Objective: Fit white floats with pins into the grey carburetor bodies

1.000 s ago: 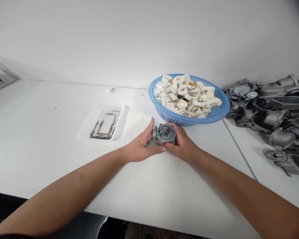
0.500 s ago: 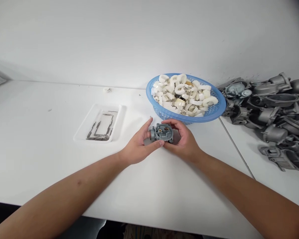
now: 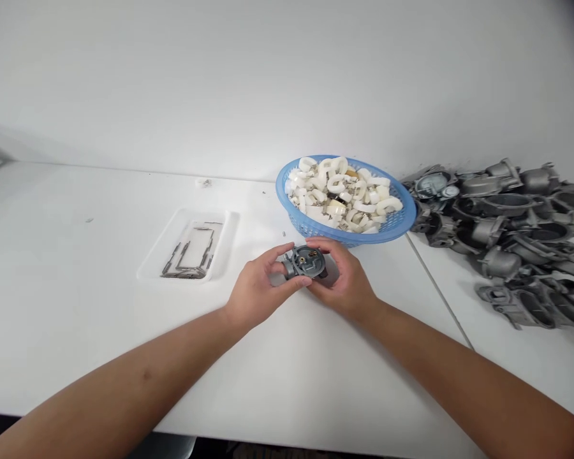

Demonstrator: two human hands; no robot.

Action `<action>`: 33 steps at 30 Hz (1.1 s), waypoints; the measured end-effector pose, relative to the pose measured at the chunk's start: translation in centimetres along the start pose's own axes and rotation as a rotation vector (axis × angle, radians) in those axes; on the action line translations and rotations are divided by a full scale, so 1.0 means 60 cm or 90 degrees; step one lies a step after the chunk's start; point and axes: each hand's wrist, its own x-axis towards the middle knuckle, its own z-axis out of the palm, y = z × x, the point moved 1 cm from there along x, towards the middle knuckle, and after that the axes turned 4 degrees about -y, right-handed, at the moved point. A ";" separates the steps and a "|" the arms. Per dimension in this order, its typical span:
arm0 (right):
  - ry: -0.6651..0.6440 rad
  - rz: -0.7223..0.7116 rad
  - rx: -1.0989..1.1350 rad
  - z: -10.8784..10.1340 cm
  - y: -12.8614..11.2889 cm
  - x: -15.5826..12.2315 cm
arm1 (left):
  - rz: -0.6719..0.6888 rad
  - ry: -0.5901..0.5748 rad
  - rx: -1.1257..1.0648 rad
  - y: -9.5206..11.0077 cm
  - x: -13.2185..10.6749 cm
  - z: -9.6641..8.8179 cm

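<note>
Surface: white surface [image 3: 76,255]
Far: blue mesh basket [image 3: 287,204] heaped with white plastic rings [image 3: 344,191]
Left: white shallow tray [image 3: 148,258] holding thin steel rods [image 3: 186,258]
Right: pile of cast-metal carburettor bodies [image 3: 502,217]
Hands: left hand [image 3: 258,290] and right hand [image 3: 344,287] together, clamped on grey metal carburettor body [image 3: 306,261]

The white desk [image 3: 76,255] consists of two sections joined at a straight seam [image 3: 440,287]. The left section carries a white plastic tray [image 3: 229,236] of thin metal rods, a small white piece [image 3: 203,183] near the wall, and a blue mesh basket [image 3: 316,231] of white plastic parts. The right section carries a heap of cast-metal carburetor bodies [image 3: 502,217].
</note>
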 end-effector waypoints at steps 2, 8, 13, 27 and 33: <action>0.008 0.005 -0.020 0.000 -0.002 -0.002 | -0.001 0.001 0.019 0.002 -0.002 -0.001; 0.020 0.038 -0.043 -0.002 -0.006 -0.002 | 0.001 0.017 0.057 0.003 -0.002 -0.005; -0.023 0.068 -0.056 -0.006 -0.004 0.000 | 0.003 0.005 0.017 0.008 -0.004 -0.007; -0.066 0.024 -0.049 -0.005 0.019 -0.002 | 0.205 0.107 0.131 0.015 -0.020 -0.011; -0.048 -0.014 -0.060 -0.006 0.005 -0.002 | 0.313 0.152 0.217 0.011 -0.001 -0.022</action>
